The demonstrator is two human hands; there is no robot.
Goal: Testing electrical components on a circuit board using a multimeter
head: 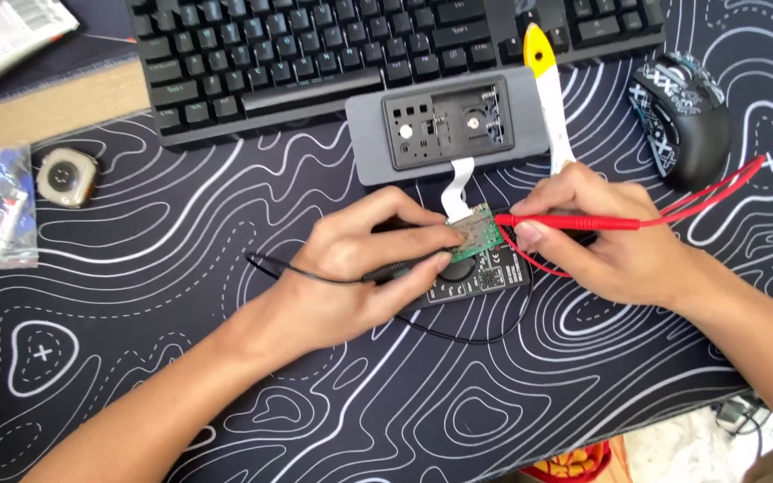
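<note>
- Desk mat (pixel 136 376), black w/ white contour lines, lies nearest; both forearms are brought in over it from the near edge.
- Multimeter (pixel 480 275), black, is seen flat on mat under the hands, mostly hidden.
- Left hand (pixel 364 264): fingers closed around black probe (pixel 404 268); tip is pressed at the near-left edge of a small green circuit board (pixel 476 231).
- Right hand (pixel 597 237): fingers closed around red probe (pixel 565 222). Probe's long axis runs approx. left-right, tip pointed left onto the board's right side; red lead (pixel 717 192) trails off to the right.
- Board is held between the two hands, just above the meter, tied by white flex cable (pixel 460 183) to a grey opened device (pixel 447 125) farther off.
- Risk (judged): a probe tip slipping across adjacent pads could short them; board being tugged could strain the flex.
- Beyond: yellow-white pry tool (pixel 547 89), mouse (pixel 682 116), keyboard (pixel 386 45).
</note>
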